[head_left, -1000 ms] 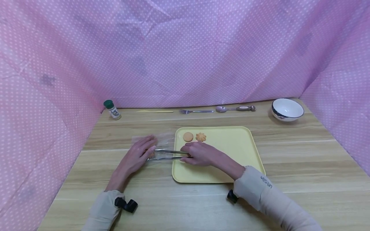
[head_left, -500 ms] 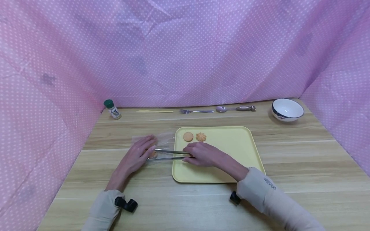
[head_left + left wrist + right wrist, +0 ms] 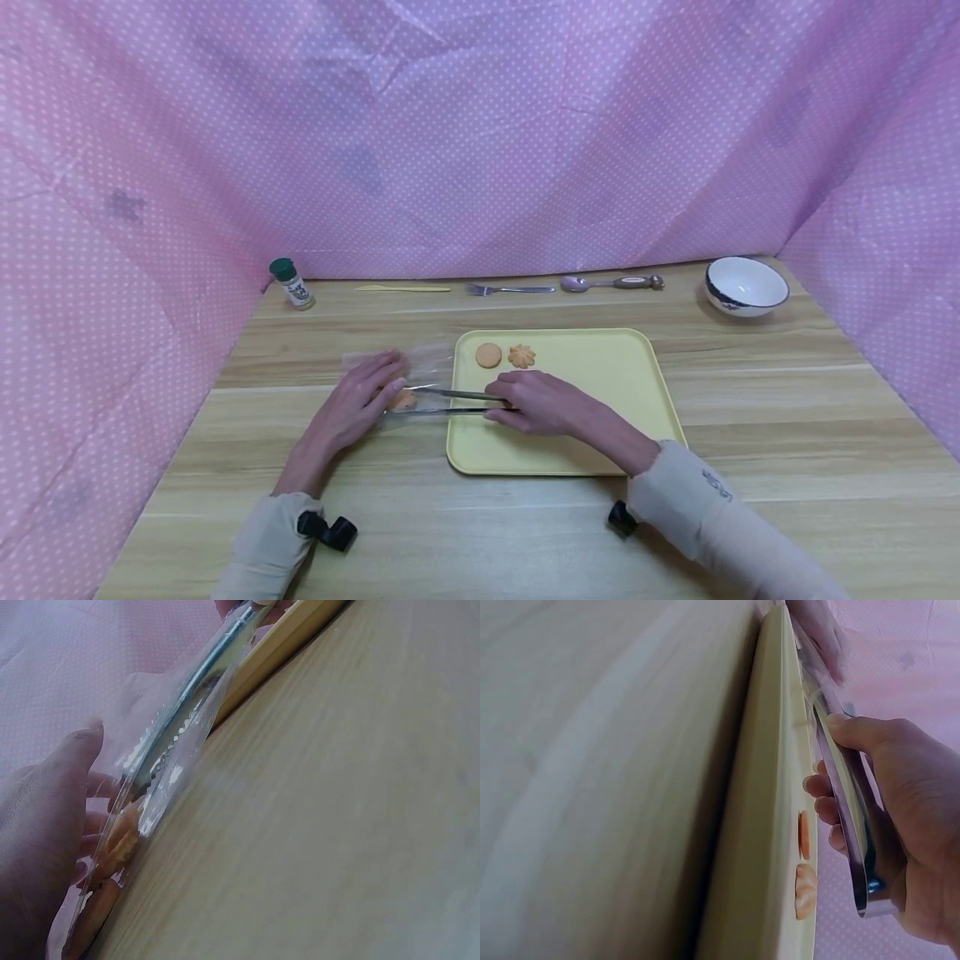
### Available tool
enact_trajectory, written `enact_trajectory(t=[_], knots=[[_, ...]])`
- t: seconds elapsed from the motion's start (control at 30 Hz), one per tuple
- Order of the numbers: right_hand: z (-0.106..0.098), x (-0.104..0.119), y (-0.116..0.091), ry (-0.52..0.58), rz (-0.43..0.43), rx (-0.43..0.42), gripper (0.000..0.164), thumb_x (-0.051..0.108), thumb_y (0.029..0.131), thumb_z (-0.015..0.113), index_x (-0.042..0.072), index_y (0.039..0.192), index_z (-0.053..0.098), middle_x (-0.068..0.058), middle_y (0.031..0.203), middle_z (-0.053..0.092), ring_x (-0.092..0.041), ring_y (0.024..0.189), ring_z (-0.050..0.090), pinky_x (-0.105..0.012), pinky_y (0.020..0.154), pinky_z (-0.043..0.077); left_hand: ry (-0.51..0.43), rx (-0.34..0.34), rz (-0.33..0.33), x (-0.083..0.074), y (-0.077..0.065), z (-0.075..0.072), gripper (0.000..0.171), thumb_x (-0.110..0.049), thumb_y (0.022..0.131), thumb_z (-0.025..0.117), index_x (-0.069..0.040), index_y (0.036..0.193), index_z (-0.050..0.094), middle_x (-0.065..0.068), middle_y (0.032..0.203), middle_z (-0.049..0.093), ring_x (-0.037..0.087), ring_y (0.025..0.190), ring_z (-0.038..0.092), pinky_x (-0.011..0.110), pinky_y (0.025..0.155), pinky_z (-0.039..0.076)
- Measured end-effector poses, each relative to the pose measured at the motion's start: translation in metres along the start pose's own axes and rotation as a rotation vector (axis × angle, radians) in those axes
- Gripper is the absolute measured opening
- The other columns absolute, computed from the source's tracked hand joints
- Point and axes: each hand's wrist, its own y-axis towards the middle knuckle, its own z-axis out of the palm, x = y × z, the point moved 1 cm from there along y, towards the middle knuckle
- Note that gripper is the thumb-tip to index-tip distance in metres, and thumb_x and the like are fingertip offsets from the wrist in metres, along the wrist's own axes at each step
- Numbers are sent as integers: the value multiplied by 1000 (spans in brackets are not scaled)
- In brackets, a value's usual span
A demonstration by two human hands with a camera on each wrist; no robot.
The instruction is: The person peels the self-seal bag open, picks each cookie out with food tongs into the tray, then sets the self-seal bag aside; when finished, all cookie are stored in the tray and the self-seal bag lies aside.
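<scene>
My right hand (image 3: 540,404) grips a pair of metal tongs (image 3: 457,395) over the yellow tray (image 3: 600,375). The arms of the tongs reach left into a clear plastic bag (image 3: 431,362), which lies on the table and overlaps the tray's left edge. In the bag, a cookie (image 3: 403,400) sits right at the serrated tips, and a second cookie (image 3: 97,919) lies deeper in, as the left wrist view shows. My left hand (image 3: 360,404) rests on the bag with its fingers extended, its thumb beside the tong tips. The hand hides part of the bag.
A round cookie (image 3: 488,355) and a flower-shaped cookie (image 3: 522,357) lie at the tray's far left. Along the back are a green-capped shaker (image 3: 292,285), a pale yellow knife (image 3: 402,289), a fork (image 3: 510,290), a spoon (image 3: 611,282) and a white bowl (image 3: 747,286).
My right hand and the tongs have drawn slowly to the right. The cookie at the tips has shifted right within the bag, out from under my left hand, which has kept its place.
</scene>
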Motion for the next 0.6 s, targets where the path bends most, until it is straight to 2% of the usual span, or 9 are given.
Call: enact_trajectory(t=[0.3,0.6], knots=[[-8,-4,-18,-9,31,-27,18,19,100,71,3,108,71,2,86,60,-6,71,50,-24,64,48,16,-10,-9,-1,0,1,45,-32,110,51,-6,146,59,17,156,48,40,144,41,60,118,29],[-14,-8,-34,-21,43,-54,17,17,100,70,2,108,71,3,85,59,-6,71,51,-25,64,49,21,-2,-22,-2,-1,0,45,-32,111,49,-6,147,58,17,157,47,40,145,40,60,118,29]])
